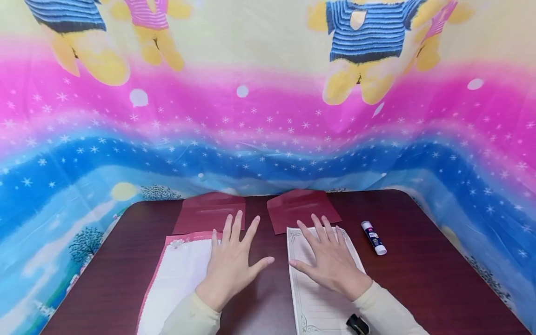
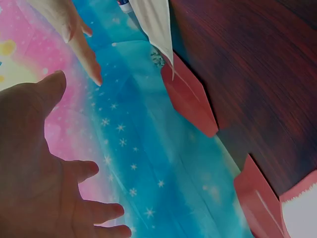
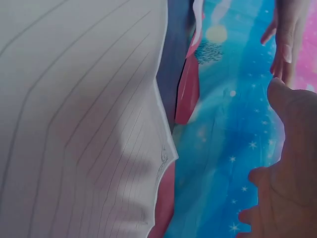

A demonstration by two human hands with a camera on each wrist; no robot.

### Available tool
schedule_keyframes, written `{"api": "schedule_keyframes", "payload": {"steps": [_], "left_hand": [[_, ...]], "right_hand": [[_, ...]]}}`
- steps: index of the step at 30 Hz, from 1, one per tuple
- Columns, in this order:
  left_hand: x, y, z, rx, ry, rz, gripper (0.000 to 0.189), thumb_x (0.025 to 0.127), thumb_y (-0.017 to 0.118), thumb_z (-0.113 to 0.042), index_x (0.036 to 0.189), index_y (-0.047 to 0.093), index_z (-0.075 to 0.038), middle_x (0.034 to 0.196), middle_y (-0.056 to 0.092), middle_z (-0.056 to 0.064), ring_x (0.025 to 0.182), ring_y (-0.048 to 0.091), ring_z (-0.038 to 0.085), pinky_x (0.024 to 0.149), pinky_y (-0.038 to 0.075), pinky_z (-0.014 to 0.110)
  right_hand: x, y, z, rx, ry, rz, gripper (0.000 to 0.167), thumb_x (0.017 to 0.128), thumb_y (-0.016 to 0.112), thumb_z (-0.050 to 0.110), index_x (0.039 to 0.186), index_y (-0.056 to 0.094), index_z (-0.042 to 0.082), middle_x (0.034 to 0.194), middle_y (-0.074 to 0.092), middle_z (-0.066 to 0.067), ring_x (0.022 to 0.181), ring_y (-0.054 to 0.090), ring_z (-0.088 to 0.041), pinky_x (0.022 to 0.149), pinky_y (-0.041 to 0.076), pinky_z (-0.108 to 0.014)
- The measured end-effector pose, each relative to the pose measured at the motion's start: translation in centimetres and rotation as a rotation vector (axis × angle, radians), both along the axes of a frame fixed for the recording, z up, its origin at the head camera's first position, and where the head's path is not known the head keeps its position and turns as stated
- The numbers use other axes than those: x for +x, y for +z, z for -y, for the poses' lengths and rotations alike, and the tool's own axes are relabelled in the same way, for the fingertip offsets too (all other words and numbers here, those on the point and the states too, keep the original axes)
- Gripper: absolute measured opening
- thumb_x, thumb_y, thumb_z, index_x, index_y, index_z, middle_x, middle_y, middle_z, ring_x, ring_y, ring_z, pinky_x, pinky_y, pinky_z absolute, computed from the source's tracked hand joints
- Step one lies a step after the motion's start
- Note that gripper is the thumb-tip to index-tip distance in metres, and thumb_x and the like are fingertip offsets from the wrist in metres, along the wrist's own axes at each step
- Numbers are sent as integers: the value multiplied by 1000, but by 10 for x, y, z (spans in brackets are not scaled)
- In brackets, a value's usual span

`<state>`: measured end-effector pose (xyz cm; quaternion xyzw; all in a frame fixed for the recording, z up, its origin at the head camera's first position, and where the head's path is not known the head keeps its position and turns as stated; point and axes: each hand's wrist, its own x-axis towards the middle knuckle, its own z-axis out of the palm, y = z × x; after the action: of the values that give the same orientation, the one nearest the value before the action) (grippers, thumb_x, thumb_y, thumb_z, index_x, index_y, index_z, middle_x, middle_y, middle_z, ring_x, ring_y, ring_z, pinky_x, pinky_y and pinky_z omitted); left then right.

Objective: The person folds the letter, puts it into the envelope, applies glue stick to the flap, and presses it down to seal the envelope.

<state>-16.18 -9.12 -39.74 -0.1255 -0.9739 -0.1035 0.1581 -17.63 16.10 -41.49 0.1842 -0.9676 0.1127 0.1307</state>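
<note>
Both hands are held palm down with fingers spread, and neither holds anything. My left hand [image 1: 232, 260] hovers over the right edge of a white sheet with a pink border [image 1: 180, 279]. Over a lined letter sheet with a scrollwork frame [image 1: 311, 302] is my right hand [image 1: 331, 260]. In the right wrist view the lined sheet [image 3: 99, 99] looks wavy, its far corner lifted. Two dark red envelopes lie behind the sheets: the left envelope [image 1: 209, 211] beyond the left fingertips, the right envelope [image 1: 303, 209] beyond the right ones.
A glue stick [image 1: 374, 237] lies on the dark wooden table [image 1: 418, 279], right of the lined sheet. Behind the table hangs a printed cloth [image 1: 268, 116] with snowflakes and bears, also running along both sides. A black band [image 1: 357, 324] is by the right wrist.
</note>
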Motion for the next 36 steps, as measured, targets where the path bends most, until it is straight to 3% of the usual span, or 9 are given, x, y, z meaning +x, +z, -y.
{"api": "schedule_keyframes", "payload": {"steps": [13,22,27,36], "left_hand": [[-5,9,-18,20,-68,80,89,85,62,-71,157,36,-24,161,37,17,146,38,42,113,37,63],[-8,5,-29,36,-103,140,83,87,65,-65,152,45,-18,155,45,16,140,46,38,107,46,57],[-10,2,-35,51,-107,174,80,87,67,-61,150,48,-16,152,49,17,137,50,38,107,46,59],[-13,-6,-46,28,-103,183,72,88,70,-56,142,56,-11,139,61,16,124,60,34,100,52,52]], "right_hand": [[-3,5,-22,33,-12,22,88,88,57,73,157,38,23,159,38,-21,148,33,-46,113,34,-66],[-4,8,-38,47,-36,42,86,87,59,73,151,47,18,152,46,-22,142,40,-47,108,39,-66],[-6,9,-45,64,-35,21,82,85,62,72,146,54,17,143,54,-17,133,49,-41,99,46,-61],[-7,7,-60,82,-46,39,80,85,64,70,138,60,10,133,62,-17,122,57,-38,92,51,-58]]}}
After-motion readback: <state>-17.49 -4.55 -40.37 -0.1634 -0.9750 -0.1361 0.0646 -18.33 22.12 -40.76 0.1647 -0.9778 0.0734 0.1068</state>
